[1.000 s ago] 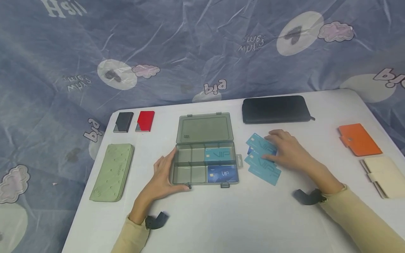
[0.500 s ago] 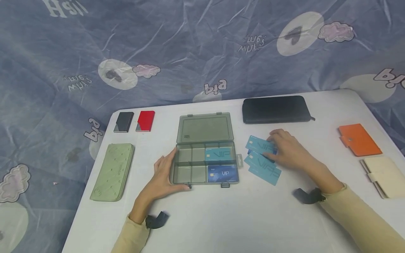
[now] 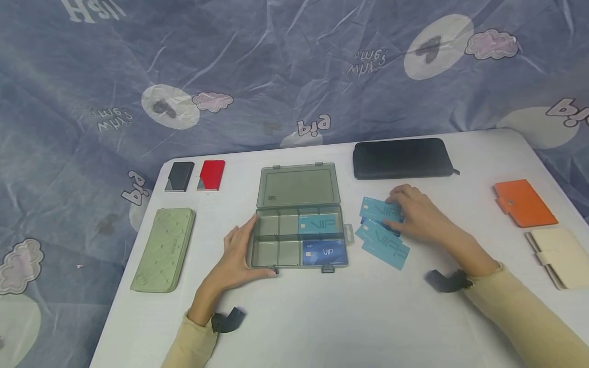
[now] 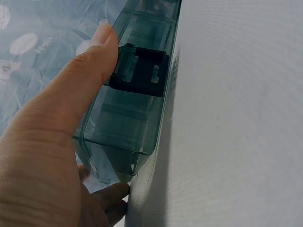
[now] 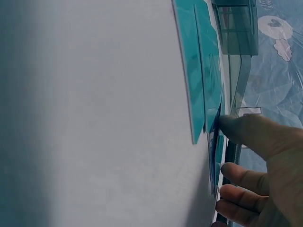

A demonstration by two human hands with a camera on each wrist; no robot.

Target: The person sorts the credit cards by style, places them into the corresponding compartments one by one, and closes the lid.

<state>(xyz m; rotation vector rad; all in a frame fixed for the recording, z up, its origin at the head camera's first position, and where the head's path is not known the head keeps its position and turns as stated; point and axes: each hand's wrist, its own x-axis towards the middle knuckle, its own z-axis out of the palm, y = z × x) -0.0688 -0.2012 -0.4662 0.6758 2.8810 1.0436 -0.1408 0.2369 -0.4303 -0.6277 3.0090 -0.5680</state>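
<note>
- A blue-grey printed cloth (image 3: 276,66) hangs behind the worktop (image 3: 322,327), which is covered in white.
- The clear greenish plastic box (image 3: 289,253) lies near the middle of the worktop, its lid (image 3: 299,186) swung back flat on the far side, its dividers forming two rows.
- A black wallet (image 3: 402,159) lies at the back edge, right of the lid, and a green wallet (image 3: 164,250) lies well to the left of the box.
- The left hand (image 3: 234,258) holds the left end of the box, thumb along the front wall by a latch, fingers against the left side.
- The right hand (image 3: 421,217) is at the loose cards, thumb and fingers apart; the thumb touches a dark blue card (image 3: 394,232), but whether the fingers grip a card or merely touch one I cannot tell.
- A cream wallet (image 3: 561,258) and an orange holder (image 3: 526,203) lie at the far right.
- Three loose light blue cards (image 3: 379,235) overlap just right of the box, with the dark blue one partly under them.
- A black holder (image 3: 180,176) and a red holder (image 3: 211,175) sit side by side at back left.
- In the box's right-hand compartments, a teal card (image 3: 317,224) lies in the far row, a navy card (image 3: 323,252) in the near row.
</note>
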